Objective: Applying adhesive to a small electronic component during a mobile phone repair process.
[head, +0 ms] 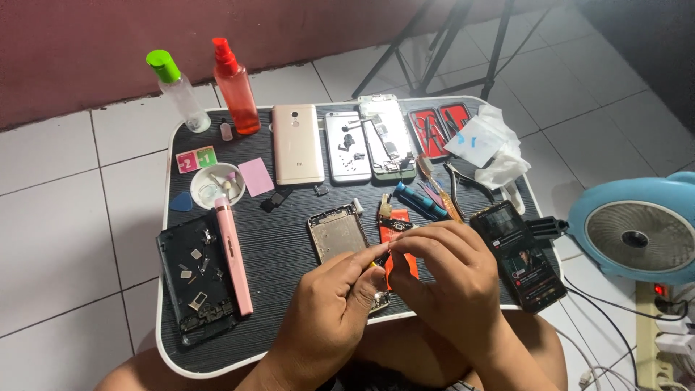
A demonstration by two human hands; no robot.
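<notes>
Worktop (289,268): dark ribbed tray with white rim, set low over the person's lap; all parts were laid out on it.
Fan (637,232): pale blue, stood off the worktop at right.
Hands: left hand (329,311) and right hand (452,279) were brought together at the near edge, fingertips pinched on a small part (389,250) between them; the part was too small to identify.
Phone frame (337,233): open metal shell, lay just beyond the fingertips, beside an orange piece (400,268) partly hidden under the right hand.
Technique (judgement): the pinch was best kept low over the worktop, so a dropped part would land among the ribs and not on the floor.
Tool case (438,130): red-lined, open, held small metal tools.
White dish (217,185): held small pale bits, kind not discernible.
Bottles: clear bottle (179,90) with green cap, contents not visible; red spray bottle (235,87), upright at far edge.
</notes>
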